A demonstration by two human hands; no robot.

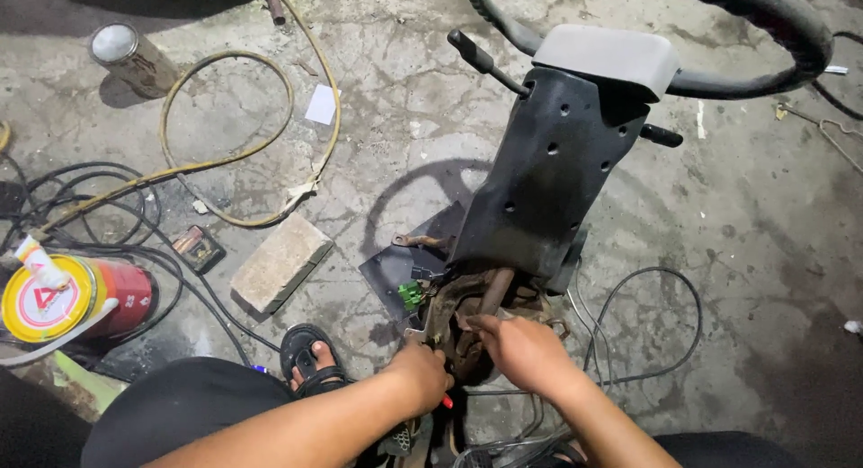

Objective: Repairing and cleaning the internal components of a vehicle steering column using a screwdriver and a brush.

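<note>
You're deep in the rusty lower end of that steering column (548, 176), which stands on the concrete floor (755, 216) right in front of your knees. Your left hand (422, 374) is clenched around a red-handled tool (447, 401) down at the bracket; your right hand (526, 347) is curled onto the rusty shaft (494, 293), steadying it. Looks to me like you're working a fastener loose at the base, so next you'll want a firm brace on the shaft while the tool turns. The green connector (412, 294) sits just beside your left knuckles, and grey wires (629, 333) loop close on the right. More open floor on the right than toward the brick (280, 261) and your sandalled foot (310, 356).
</note>
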